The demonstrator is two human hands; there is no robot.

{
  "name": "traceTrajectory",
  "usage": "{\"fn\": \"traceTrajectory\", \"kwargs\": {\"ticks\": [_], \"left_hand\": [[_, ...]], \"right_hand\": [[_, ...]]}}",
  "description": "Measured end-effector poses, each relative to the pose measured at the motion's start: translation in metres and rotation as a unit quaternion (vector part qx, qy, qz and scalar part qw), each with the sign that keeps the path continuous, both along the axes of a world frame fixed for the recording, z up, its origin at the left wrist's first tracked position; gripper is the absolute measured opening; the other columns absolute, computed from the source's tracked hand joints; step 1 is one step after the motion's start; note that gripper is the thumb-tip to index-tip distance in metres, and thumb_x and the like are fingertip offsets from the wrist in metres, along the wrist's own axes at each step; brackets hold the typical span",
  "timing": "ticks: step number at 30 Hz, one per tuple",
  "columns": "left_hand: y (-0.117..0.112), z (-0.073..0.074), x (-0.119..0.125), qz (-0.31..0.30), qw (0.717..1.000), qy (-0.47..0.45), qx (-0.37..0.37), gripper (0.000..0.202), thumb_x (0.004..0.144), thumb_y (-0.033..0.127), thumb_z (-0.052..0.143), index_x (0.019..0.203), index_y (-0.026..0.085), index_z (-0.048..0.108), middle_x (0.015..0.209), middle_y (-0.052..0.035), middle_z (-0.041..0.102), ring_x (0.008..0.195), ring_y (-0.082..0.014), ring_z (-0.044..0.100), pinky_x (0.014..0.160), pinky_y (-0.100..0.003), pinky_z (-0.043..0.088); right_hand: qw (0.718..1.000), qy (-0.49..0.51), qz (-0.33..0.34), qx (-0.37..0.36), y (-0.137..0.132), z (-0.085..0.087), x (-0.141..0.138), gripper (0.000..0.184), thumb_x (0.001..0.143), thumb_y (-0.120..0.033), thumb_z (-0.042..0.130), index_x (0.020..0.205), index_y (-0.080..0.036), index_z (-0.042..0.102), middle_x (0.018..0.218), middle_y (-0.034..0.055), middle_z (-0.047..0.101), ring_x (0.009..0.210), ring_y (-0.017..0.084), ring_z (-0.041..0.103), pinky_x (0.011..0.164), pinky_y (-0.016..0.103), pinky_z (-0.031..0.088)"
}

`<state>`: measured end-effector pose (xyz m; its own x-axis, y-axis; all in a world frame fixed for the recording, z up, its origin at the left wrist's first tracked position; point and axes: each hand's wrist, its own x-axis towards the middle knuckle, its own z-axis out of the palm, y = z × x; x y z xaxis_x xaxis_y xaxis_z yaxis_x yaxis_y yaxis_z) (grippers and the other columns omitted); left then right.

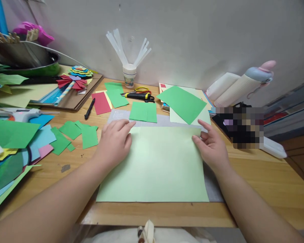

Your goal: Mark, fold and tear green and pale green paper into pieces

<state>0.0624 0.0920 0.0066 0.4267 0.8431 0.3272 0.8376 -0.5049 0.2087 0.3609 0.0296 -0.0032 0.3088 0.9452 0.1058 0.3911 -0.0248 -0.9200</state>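
A large light green sheet of paper [157, 165] lies in front of me over a grey mat [214, 189], with a faint vertical crease left of its middle. My left hand [118, 140] covers the sheet's far left corner, fingers bent and index finger pointing forward along the far edge; the corner itself is hidden under it. At the far right corner, my right hand [211, 145] has its thumb over the sheet's edge and other fingers curled behind, while the index finger sticks out. Just beyond the far edge lie small green paper pieces [143, 112] and a larger green sheet [183, 104].
Green scraps [90, 136], a pen [89, 109], red paper [101, 103], a yellow-black utility knife [139, 96] and scissors [143, 89] lie around. A paper cup [129, 76] holds translucent sticks. A glue gun [17, 114] rests left; a bottle [239, 87] stands tilted right.
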Motion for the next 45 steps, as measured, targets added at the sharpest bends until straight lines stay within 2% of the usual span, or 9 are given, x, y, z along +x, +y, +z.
{"fn": "traceTrajectory", "kwargs": {"ticks": [4, 10, 14, 20, 24, 28, 33, 39, 45], "left_hand": [[-0.003, 0.004, 0.001, -0.015, 1.0, -0.013, 0.008, 0.039, 0.093, 0.02, 0.039, 0.127, 0.024, 0.056, 0.132, -0.006, 0.06, 0.121, -0.025, 0.052, 0.101, -0.045, 0.033], [-0.006, -0.001, 0.006, -0.052, 0.998, 0.031, -0.021, 0.037, 0.094, 0.024, 0.039, 0.127, 0.021, 0.056, 0.142, -0.0062, 0.052, 0.13, -0.0254, 0.047, 0.108, -0.048, 0.029], [-0.004, -0.003, 0.007, -0.042, 0.998, 0.047, -0.025, 0.04, 0.095, 0.025, 0.037, 0.131, 0.02, 0.054, 0.146, -0.0059, 0.048, 0.134, -0.025, 0.043, 0.112, -0.049, 0.025], [0.003, -0.02, 0.008, -0.041, 0.989, 0.102, -0.1, 0.049, 0.099, 0.034, 0.029, 0.145, 0.022, 0.038, 0.156, -0.0004, 0.03, 0.145, -0.0211, 0.027, 0.118, -0.051, 0.016], [0.006, -0.026, 0.008, -0.038, 0.985, 0.114, -0.119, 0.053, 0.1, 0.039, 0.025, 0.15, 0.022, 0.028, 0.157, 0.0014, 0.022, 0.146, -0.0197, 0.022, 0.119, -0.05, 0.016], [0.007, -0.025, 0.008, -0.037, 0.983, 0.122, -0.128, 0.053, 0.1, 0.038, 0.022, 0.15, 0.023, 0.027, 0.158, 0.0028, 0.019, 0.147, -0.0185, 0.019, 0.12, -0.049, 0.015], [0.007, -0.025, 0.008, -0.036, 0.983, 0.124, -0.131, 0.052, 0.1, 0.037, 0.022, 0.15, 0.023, 0.027, 0.158, 0.003, 0.02, 0.147, -0.0183, 0.02, 0.12, -0.05, 0.015], [0.007, -0.024, 0.008, -0.035, 0.984, 0.118, -0.127, 0.052, 0.1, 0.037, 0.023, 0.15, 0.022, 0.028, 0.157, 0.0023, 0.022, 0.146, -0.0184, 0.022, 0.12, -0.05, 0.016], [0.004, -0.02, 0.004, -0.037, 0.987, 0.106, -0.114, 0.05, 0.1, 0.035, 0.024, 0.147, 0.023, 0.035, 0.157, 0.002, 0.025, 0.147, -0.0177, 0.02, 0.121, -0.049, 0.012]], "right_hand": [[0.992, -0.081, -0.055, 0.082, 0.009, -0.003, 0.003, 0.058, 0.083, -0.038, 0.06, 0.139, -0.03, 0.046, 0.07, -0.004, 0.035, 0.054, 0.013, 0.032, 0.05, 0.027, 0.036], [0.991, -0.074, -0.079, 0.081, 0.019, -0.011, 0.007, 0.056, 0.083, -0.034, 0.059, 0.137, -0.026, 0.048, 0.071, -0.0048, 0.032, 0.055, 0.012, 0.029, 0.05, 0.026, 0.031], [0.992, -0.063, -0.075, 0.083, 0.022, -0.014, 0.006, 0.056, 0.082, -0.034, 0.061, 0.136, -0.027, 0.049, 0.071, -0.0043, 0.035, 0.057, 0.013, 0.034, 0.053, 0.026, 0.036], [0.998, 0.044, -0.031, -0.037, 0.019, -0.013, 0.007, 0.076, 0.079, -0.04, 0.062, 0.147, -0.026, 0.03, 0.07, -0.0028, 0.053, 0.055, 0.016, 0.051, 0.051, 0.028, 0.045], [0.992, -0.003, -0.008, -0.13, 0.006, -0.013, 0.012, 0.071, 0.078, -0.037, 0.062, 0.144, -0.027, 0.038, 0.056, -0.0062, 0.051, 0.046, 0.016, 0.05, 0.046, 0.026, 0.042], [0.987, -0.071, 0.007, -0.141, -0.001, -0.013, 0.013, 0.063, 0.079, -0.03, 0.06, 0.14, -0.029, 0.046, 0.052, -0.0082, 0.047, 0.043, 0.013, 0.046, 0.043, 0.023, 0.037], [0.986, -0.076, 0.021, -0.148, -0.003, -0.01, 0.013, 0.064, 0.078, -0.027, 0.06, 0.14, -0.027, 0.046, 0.049, -0.0104, 0.04, 0.04, 0.01, 0.038, 0.041, 0.02, 0.031], [0.983, 0.01, 0.017, -0.183, -0.011, -0.007, 0.015, 0.068, 0.083, -0.037, 0.06, 0.145, -0.028, 0.035, 0.052, -0.0089, 0.045, 0.04, 0.011, 0.041, 0.038, 0.021, 0.034], [0.971, 0.102, 0.014, -0.218, -0.045, -0.006, 0.008, 0.071, 0.084, -0.048, 0.061, 0.146, -0.03, 0.031, 0.058, -0.0056, 0.053, 0.042, 0.012, 0.046, 0.038, 0.022, 0.038]]}}
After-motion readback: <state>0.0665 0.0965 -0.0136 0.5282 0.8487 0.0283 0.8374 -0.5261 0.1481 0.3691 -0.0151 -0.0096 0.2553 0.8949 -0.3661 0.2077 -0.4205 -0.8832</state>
